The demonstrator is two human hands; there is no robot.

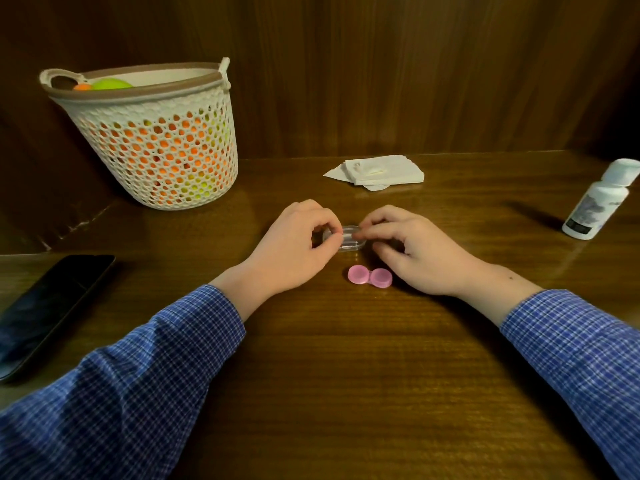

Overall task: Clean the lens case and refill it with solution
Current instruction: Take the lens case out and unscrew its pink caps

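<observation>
Holding a small clear box between both hands at mid-table. Left hand: thumb and forefinger curled, pinching the box's left end. Right hand: fingertips curled onto its right end, thumb side hidden from me. Box sits low, at or just above the wood; I cannot tell whether it touches

Pink lens case, two round caps joined, lies flat on the table just nearer to me than the box, between the two wrists and close beside the right hand. Caps look closed on it

White solution bottle stands far right near the table edge, cap on, well apart from the hands

Folded white tissues lie behind the box, near the back wall

White mesh basket far left at the back, orange and green things showing through its holes and over its rim

Dark phone lies screen-up at left edge

Both sleeves blue check, forearms resting on the table
</observation>
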